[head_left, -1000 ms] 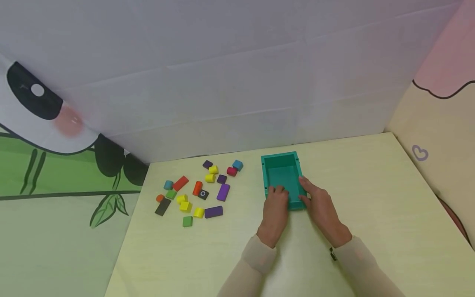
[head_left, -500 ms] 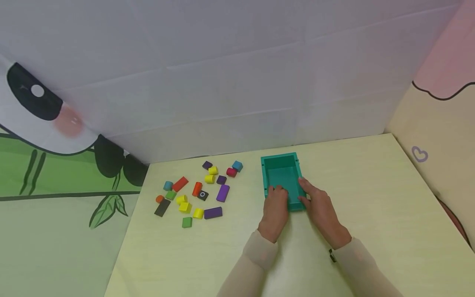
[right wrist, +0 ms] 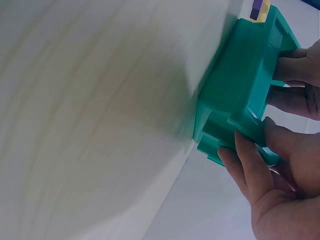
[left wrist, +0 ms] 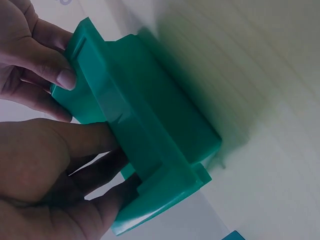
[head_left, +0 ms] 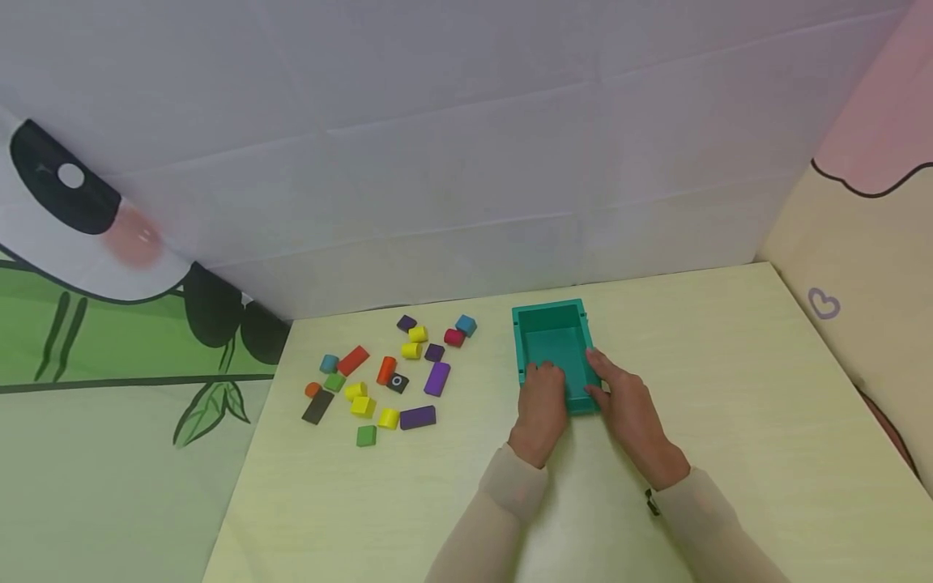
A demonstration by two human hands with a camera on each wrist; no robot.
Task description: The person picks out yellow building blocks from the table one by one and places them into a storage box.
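Observation:
A rectangular, open-topped green box [head_left: 551, 340] stands on the table near the back wall. My right hand [head_left: 637, 417] grips its near right corner; in the right wrist view, the thumb is on the rim and fingers [right wrist: 255, 167] lie against the outside. My left hand [head_left: 541, 409] reaches over the near left corner. In the left wrist view, the left hand's fingers [left wrist: 97, 137] go past the rim into the box, where their tips are hidden. Whether they pinch anything there does not show. The near part of the box's floor is covered by the left hand.
Left of the box lie several loose blocks, among them a purple one [head_left: 418, 417], a red one [head_left: 353, 360], a yellow cube [head_left: 363, 406] and a dark one with a white ring [head_left: 397, 382]. Printed cloth walls [head_left: 437, 251] border the table [head_left: 656, 324] at back and right.
My left wrist and sleeve have shifted slightly forward and to the right, with the fingers still in the box. The right hand, the box and the blocks stay practically where they were.

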